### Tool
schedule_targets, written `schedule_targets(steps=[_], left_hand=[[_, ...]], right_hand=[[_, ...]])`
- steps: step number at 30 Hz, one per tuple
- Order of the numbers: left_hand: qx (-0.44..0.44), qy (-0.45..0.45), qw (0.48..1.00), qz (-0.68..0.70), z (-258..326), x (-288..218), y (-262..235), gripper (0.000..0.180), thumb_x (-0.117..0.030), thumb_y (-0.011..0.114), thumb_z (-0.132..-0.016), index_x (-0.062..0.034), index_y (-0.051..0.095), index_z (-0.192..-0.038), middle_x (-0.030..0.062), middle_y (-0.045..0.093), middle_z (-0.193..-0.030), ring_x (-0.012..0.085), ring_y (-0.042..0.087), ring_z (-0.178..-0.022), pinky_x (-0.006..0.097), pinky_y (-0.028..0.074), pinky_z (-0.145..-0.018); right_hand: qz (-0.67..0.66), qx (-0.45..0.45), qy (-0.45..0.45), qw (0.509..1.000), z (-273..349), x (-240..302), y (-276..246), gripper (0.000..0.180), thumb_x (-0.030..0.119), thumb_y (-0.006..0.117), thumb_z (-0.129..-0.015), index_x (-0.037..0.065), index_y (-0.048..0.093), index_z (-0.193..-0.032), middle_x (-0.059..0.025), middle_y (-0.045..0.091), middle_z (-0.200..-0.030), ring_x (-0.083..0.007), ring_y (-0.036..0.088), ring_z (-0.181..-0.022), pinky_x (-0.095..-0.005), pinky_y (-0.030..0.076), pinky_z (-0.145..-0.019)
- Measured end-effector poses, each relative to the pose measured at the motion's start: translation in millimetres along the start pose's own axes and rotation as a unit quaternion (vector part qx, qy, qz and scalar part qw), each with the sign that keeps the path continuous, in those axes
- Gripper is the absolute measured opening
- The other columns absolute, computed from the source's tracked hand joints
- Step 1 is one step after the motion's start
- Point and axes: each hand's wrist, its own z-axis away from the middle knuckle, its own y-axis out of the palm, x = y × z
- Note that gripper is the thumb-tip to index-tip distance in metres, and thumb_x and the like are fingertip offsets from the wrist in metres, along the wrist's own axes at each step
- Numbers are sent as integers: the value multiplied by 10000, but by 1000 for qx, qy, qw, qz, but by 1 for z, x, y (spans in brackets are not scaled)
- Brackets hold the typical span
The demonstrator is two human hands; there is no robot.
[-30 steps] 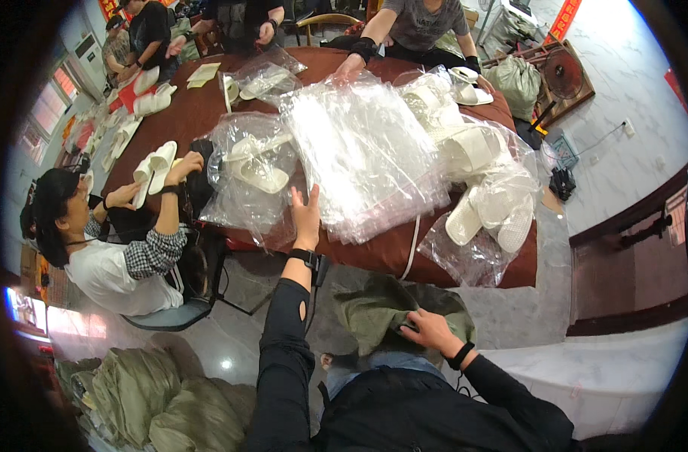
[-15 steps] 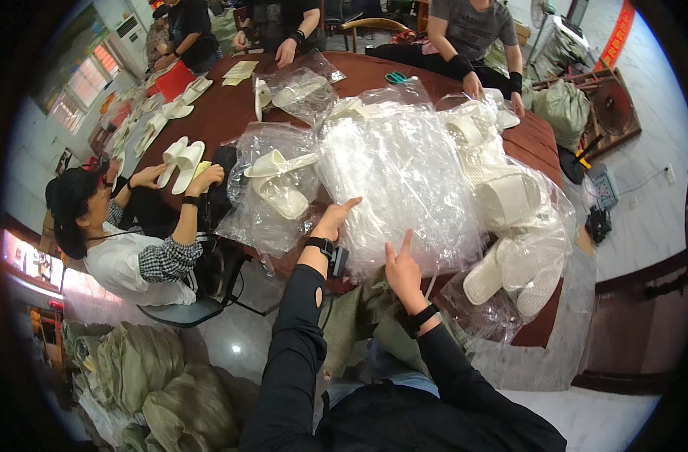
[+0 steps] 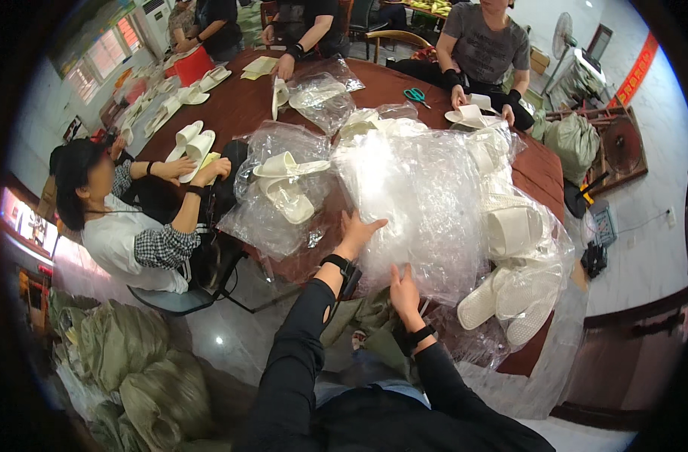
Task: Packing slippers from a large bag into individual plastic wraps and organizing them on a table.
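Observation:
A thick stack of clear plastic bags [image 3: 427, 215] lies near the front edge of the brown-covered table, in front of me. My left hand [image 3: 359, 235] rests against the stack's left edge with thumb and fingers spread. At the near edge, my right hand [image 3: 405, 297] touches the plastic with its fingers stretched out; some of them are hidden. To the left, a pair of white slippers [image 3: 287, 197] lies on more clear bags. Several white slippers [image 3: 513, 230], some under clear plastic, are piled on the right.
A seated person [image 3: 133, 218] on the left handles white slippers [image 3: 192, 151]. Others sit or stand along the far side. Teal-handled scissors [image 3: 415, 96] lie on the brown tablecloth [image 3: 389, 79]. Large green sacks [image 3: 125, 346] sit on the floor at lower left.
My left thumb has spread out over the bags. The right hand no longer points a finger across the stack and is now at its near edge. The view has shifted slightly.

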Motion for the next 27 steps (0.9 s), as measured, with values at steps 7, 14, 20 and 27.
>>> schedule_targets(steps=[7,14,20,27], left_hand=[[78,109,953,272,14,-25,11,713,-142,762,-654,41,365,-1218,181,558,-1064,251,548,-977,332,426,-870],[79,105,975,177,32,-49,12,772,-104,631,-694,20,238,-1347,233,521,-1156,298,543,-1028,328,419,-880],[56,269,953,130,61,-54,7,698,-74,533,-711,-42,266,-1356,256,591,-867,371,611,-785,421,472,-720],[23,364,923,120,105,-87,-60,614,-69,536,-711,8,347,-1291,246,543,-694,401,554,-647,439,456,-601]], right_hand=[[-47,19,23,998,-7,-13,-3,703,493,305,-911,-51,235,-1351,-312,523,-1117,-433,526,-1008,-438,415,-842],[-103,-32,-28,994,-15,-32,10,713,513,309,-911,-33,220,-1362,-307,530,-1111,-418,539,-1002,-412,411,-854],[-253,3,-38,967,16,-18,-3,548,297,392,-948,-23,201,-1349,-129,532,-788,-181,526,-701,-277,437,-646],[13,14,-328,944,77,-24,12,267,157,518,-883,36,451,-1112,-131,566,-818,-290,576,-618,-327,456,-549]])
